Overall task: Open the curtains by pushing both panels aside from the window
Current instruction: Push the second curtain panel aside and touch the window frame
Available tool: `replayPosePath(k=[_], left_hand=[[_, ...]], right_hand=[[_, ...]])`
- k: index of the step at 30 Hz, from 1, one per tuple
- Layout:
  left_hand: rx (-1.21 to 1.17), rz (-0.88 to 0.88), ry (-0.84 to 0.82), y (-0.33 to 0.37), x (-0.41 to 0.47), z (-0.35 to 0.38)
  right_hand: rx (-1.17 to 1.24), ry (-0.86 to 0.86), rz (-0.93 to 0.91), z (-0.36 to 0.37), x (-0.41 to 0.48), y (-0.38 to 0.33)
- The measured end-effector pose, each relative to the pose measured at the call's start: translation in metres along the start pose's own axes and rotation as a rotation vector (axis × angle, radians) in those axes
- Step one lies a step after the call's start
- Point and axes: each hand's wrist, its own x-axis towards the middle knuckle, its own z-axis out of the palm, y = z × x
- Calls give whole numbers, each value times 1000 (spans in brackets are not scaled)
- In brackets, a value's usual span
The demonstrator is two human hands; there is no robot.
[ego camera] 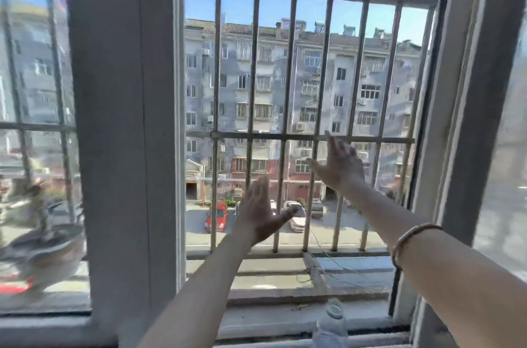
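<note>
No curtain panel shows anywhere in the head view. Both arms reach out toward an open window (299,108) with a metal security grille (285,136). My left hand (261,210) is raised at lower centre, fingers together and thumb spread, holding nothing. My right hand (339,165) is higher and further right, fingers extended up to the grille's horizontal bar, thumb apart, also empty. A thin bracelet (410,236) circles the right forearm. Neither hand clearly touches the bars.
A wide grey window frame post (125,133) stands left of the opening, with a glass pane (37,119) beyond it. Another frame post (467,108) runs up the right. A clear plastic bottle (332,325) stands on the sill (285,316) at the bottom.
</note>
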Motion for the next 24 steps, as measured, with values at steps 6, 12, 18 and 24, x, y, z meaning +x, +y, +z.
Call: replayPosePath(k=[6, 12, 18, 24], left_hand=[[83, -126, 83, -6, -64, -43], [92, -316, 140, -34, -123, -104], [138, -355, 237, -74, -164, -167], [207, -358, 215, -152, -203, -221]], right_hand=[[86, -72, -113, 7, -46, -32], [233, -78, -254, -2, -83, -106], [243, -67, -335, 1, -114, -194], [322, -82, -341, 20, -145, -292]])
